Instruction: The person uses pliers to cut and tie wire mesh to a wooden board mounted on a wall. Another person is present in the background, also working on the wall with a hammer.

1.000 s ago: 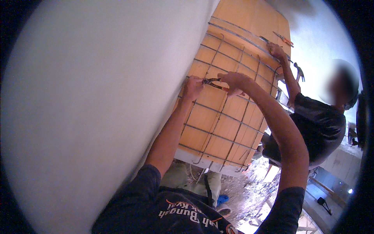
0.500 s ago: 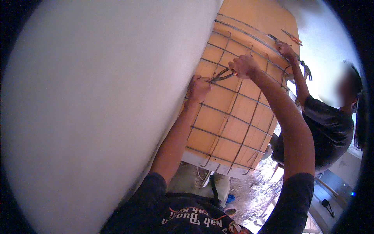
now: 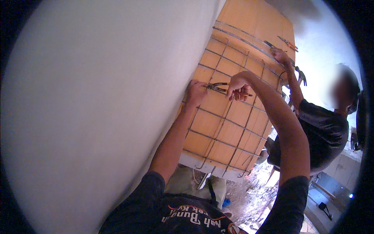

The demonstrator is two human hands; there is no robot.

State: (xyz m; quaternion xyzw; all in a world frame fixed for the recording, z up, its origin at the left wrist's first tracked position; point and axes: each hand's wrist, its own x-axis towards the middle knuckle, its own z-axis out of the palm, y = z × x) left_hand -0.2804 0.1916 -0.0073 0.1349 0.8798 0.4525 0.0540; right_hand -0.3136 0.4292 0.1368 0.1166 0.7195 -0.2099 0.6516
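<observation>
- Grid of thin dark steel rods (image 3: 215, 139): it lies over the orange wooden panels (image 3: 253, 17), beside the pale wall (image 3: 101, 97).
- Rods already cross in both directions, so the layout seems largely done; which crossings are fastened is too small to tell.
- The crossing near the grid's left edge looks like the spot in hand, probably unfinished; how many others remain cannot be judged.
- Right hand (image 3: 239, 86): curled around the dark metal pincers (image 3: 213, 85), handles parted, wrist bent down, elbow out wide.
- Left hand (image 3: 197, 93): fingers bent inward just beside the pincers' head, forearm reaching up along the wall; whether they pinch rod or wire, I cannot tell.
</observation>
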